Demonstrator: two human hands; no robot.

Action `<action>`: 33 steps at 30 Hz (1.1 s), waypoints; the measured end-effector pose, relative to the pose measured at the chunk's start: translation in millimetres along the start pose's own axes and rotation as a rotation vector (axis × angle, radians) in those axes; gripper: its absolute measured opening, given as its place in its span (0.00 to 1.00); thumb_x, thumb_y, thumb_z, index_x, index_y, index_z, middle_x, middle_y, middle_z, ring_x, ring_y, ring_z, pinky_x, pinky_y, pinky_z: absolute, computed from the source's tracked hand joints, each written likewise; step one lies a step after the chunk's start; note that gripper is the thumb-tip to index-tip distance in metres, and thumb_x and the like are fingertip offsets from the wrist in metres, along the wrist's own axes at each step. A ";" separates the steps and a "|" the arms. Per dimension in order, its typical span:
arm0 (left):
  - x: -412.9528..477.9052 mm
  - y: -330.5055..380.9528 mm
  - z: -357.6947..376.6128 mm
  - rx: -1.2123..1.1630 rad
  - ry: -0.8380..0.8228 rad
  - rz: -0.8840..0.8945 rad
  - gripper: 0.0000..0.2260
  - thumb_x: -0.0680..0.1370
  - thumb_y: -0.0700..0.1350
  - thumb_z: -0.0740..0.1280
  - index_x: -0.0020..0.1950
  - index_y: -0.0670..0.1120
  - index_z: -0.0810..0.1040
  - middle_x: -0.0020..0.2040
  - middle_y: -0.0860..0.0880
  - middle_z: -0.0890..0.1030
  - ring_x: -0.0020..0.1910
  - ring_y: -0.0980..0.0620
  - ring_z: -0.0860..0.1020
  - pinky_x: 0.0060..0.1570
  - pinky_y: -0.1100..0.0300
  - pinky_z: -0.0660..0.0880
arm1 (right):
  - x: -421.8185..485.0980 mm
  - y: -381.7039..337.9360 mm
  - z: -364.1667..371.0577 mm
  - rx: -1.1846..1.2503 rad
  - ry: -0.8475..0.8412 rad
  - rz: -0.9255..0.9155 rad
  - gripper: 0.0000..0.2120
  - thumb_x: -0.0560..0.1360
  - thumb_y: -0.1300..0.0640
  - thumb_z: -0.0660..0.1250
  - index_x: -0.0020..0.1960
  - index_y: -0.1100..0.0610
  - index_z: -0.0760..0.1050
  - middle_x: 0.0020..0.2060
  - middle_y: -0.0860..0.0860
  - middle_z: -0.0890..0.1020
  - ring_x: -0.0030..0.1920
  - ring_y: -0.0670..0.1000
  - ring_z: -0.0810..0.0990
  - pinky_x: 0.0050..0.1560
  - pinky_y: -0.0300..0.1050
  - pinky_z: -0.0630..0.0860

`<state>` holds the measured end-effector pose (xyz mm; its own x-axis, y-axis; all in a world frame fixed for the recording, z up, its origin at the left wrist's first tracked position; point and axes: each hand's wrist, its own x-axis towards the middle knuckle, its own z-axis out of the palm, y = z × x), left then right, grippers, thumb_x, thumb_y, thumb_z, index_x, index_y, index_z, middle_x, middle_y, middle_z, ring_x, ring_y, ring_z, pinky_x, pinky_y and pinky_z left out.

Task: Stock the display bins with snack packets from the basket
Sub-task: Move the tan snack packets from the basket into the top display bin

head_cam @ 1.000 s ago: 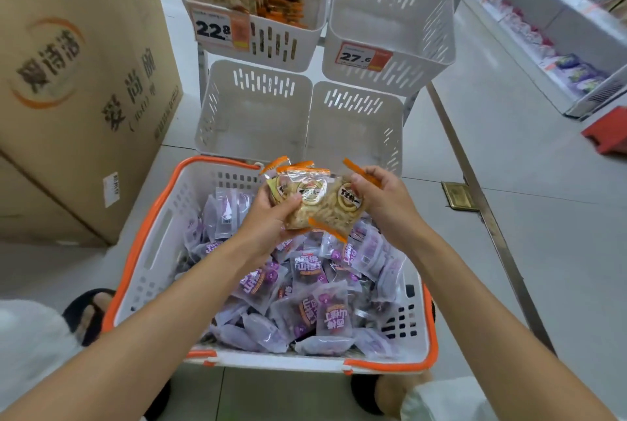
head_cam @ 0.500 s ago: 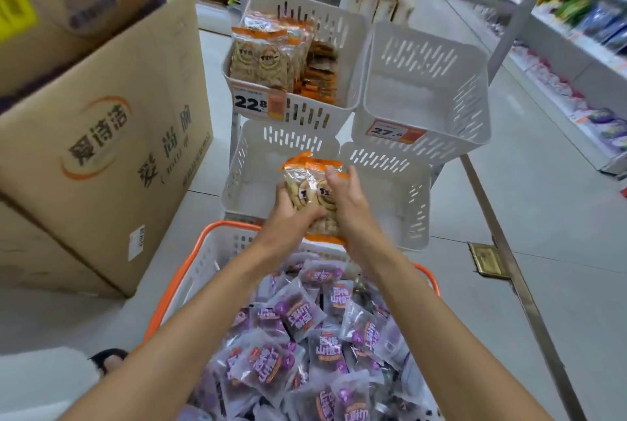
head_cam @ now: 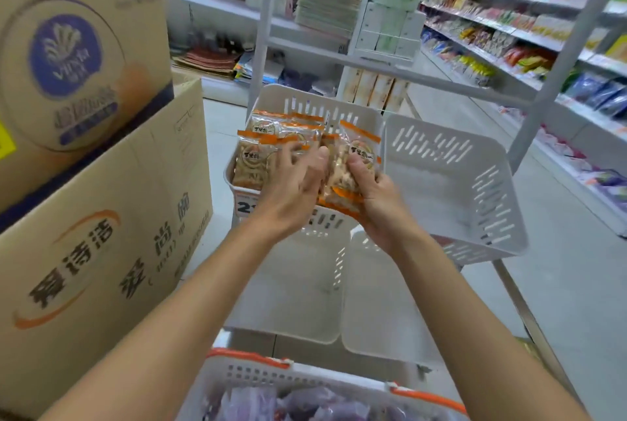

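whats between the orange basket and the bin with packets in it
Two empty white bins, side by side: the lower-left bin and lower-right bin, seen in the head view.

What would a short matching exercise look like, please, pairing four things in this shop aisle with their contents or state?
Column 1
1. upper left bin
2. upper right bin
3. orange-rimmed basket
4. right hand

Column 2
A. grips a held bundle of snack packets
B. holds purple packets
C. nothing visible inside
D. partly filled with stocked orange-edged packets

Pairs: 1-D, 2-C, 3-B, 4-A
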<state>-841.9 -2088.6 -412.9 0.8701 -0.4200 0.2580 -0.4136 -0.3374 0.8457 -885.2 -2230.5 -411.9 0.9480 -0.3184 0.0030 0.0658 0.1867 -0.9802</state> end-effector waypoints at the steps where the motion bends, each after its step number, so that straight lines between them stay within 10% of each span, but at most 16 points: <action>1: 13.7 -10.9 -6.2 0.207 0.114 0.074 0.29 0.79 0.65 0.46 0.76 0.53 0.65 0.77 0.47 0.60 0.76 0.46 0.57 0.73 0.42 0.57 | 15.2 -2.0 -5.0 0.007 0.073 -0.028 0.28 0.72 0.45 0.71 0.67 0.59 0.71 0.54 0.59 0.84 0.52 0.57 0.85 0.49 0.53 0.82; 6: 57.0 -69.5 -6.1 0.759 0.051 0.085 0.29 0.84 0.58 0.49 0.81 0.53 0.42 0.81 0.46 0.38 0.79 0.46 0.36 0.77 0.41 0.40 | 69.4 14.5 -10.8 -0.248 0.054 0.040 0.23 0.76 0.50 0.71 0.66 0.54 0.70 0.58 0.57 0.82 0.54 0.56 0.84 0.54 0.57 0.81; 12: 65.7 -95.8 -2.0 0.796 0.005 0.163 0.36 0.74 0.69 0.39 0.77 0.55 0.32 0.80 0.49 0.34 0.78 0.50 0.32 0.76 0.40 0.36 | 67.4 35.9 -16.9 -0.463 -0.133 0.037 0.42 0.71 0.54 0.76 0.76 0.43 0.55 0.68 0.52 0.74 0.63 0.54 0.79 0.58 0.57 0.80; 17: 77.1 -88.6 -4.6 0.844 -0.033 0.180 0.41 0.69 0.74 0.36 0.76 0.55 0.29 0.80 0.49 0.35 0.78 0.49 0.33 0.75 0.42 0.34 | 58.5 34.2 -6.6 -0.760 -0.018 -0.121 0.39 0.80 0.49 0.65 0.80 0.46 0.42 0.79 0.47 0.55 0.77 0.50 0.58 0.76 0.55 0.60; 21: 79.1 -85.7 -8.9 0.855 -0.102 0.191 0.45 0.68 0.74 0.36 0.79 0.52 0.33 0.80 0.48 0.35 0.78 0.48 0.33 0.76 0.41 0.35 | 60.5 28.5 -10.5 -0.683 -0.075 -0.016 0.37 0.80 0.49 0.64 0.80 0.46 0.45 0.76 0.47 0.60 0.68 0.40 0.68 0.65 0.38 0.70; 25: 71.5 -91.3 -18.6 0.794 -0.110 0.239 0.42 0.70 0.72 0.36 0.78 0.53 0.32 0.80 0.49 0.33 0.78 0.50 0.32 0.76 0.44 0.35 | 62.6 26.7 -24.7 -0.719 -0.223 0.073 0.48 0.74 0.55 0.73 0.80 0.44 0.43 0.78 0.49 0.59 0.72 0.51 0.68 0.69 0.51 0.71; 33: 62.2 -107.4 -26.9 0.790 -0.110 0.247 0.39 0.73 0.71 0.49 0.77 0.59 0.33 0.80 0.49 0.35 0.79 0.48 0.34 0.76 0.42 0.37 | 64.5 40.4 -20.9 -0.874 -0.135 -0.179 0.36 0.73 0.51 0.74 0.72 0.42 0.57 0.67 0.46 0.73 0.62 0.48 0.78 0.63 0.56 0.77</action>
<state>-736.2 -2055.8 -475.0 0.7157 -0.6252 0.3112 -0.6907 -0.6994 0.1836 -827.9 -2262.9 -455.4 0.9783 -0.1531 0.1395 0.0079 -0.6455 -0.7637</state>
